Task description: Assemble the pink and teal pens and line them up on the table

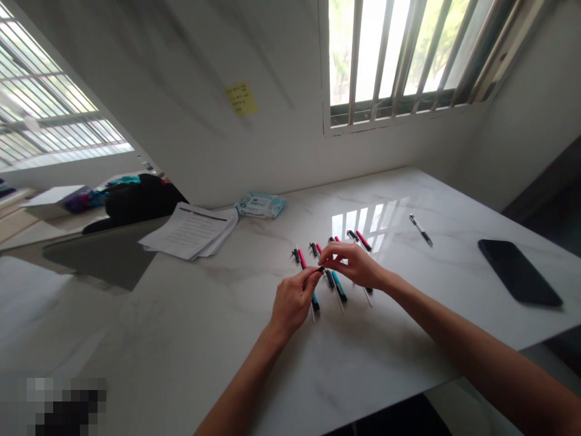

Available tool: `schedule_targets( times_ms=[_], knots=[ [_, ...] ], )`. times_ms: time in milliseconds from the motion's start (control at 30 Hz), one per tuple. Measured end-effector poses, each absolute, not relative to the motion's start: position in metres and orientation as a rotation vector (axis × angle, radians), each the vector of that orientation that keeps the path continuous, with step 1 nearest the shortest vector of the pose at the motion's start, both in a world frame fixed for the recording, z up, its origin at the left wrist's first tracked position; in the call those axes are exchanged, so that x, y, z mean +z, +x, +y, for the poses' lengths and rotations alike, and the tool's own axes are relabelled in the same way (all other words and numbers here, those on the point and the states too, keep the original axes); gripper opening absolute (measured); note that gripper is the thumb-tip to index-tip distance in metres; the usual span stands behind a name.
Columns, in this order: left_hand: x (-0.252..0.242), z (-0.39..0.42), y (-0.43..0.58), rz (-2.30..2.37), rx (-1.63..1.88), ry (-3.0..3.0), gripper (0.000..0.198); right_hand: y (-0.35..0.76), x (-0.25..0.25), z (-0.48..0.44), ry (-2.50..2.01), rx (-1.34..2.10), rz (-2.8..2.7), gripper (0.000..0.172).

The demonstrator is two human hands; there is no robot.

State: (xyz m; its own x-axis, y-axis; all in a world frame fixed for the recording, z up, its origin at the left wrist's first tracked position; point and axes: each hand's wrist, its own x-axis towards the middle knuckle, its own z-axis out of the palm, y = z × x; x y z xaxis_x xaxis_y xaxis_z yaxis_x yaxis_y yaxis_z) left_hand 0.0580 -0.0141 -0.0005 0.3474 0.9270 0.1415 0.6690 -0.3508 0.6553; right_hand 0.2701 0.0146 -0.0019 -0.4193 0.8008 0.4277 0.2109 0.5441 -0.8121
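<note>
My left hand [295, 301] is closed, pinching a small black pen part [321, 269] between thumb and fingers. Over its far end, the fingertips of my right hand [356, 264] are drawn together on the same piece. Under and around both hands lie pen parts in rough rows. Among them are a red barrel piece [363, 240], a teal barrel piece [337, 283], a black clip piece [295, 256] and a thin white refill [368, 298]. My hands cover some of these parts.
On the marble-patterned table [218, 339], a pen [421, 230] and a dark phone [520, 272] lie to the right. Stacked papers [190, 230] and a wipes packet [261, 205] are at the back left. A yellow note [241, 100] sticks to the wall.
</note>
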Motion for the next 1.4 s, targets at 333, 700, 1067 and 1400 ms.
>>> schedule_targets(
  times_ms=[333,700,1067,1400],
  knots=[
    [0.002,-0.013,0.058,1.415,0.698,2.124,0.045,0.267,-0.014,0.018,-0.998,0.978,-1.738,0.037],
    [0.005,-0.011,0.053,1.468,0.685,2.170,0.042,0.266,-0.011,0.015,-0.926,1.044,-1.811,0.027],
    [0.003,-0.010,0.053,1.440,0.685,2.145,0.043,0.263,-0.015,0.017,-0.828,1.112,-1.677,0.019],
    [0.006,-0.011,0.055,1.423,0.692,2.099,0.046,0.289,-0.007,0.032,-0.955,1.007,-1.514,0.035]
  ],
)
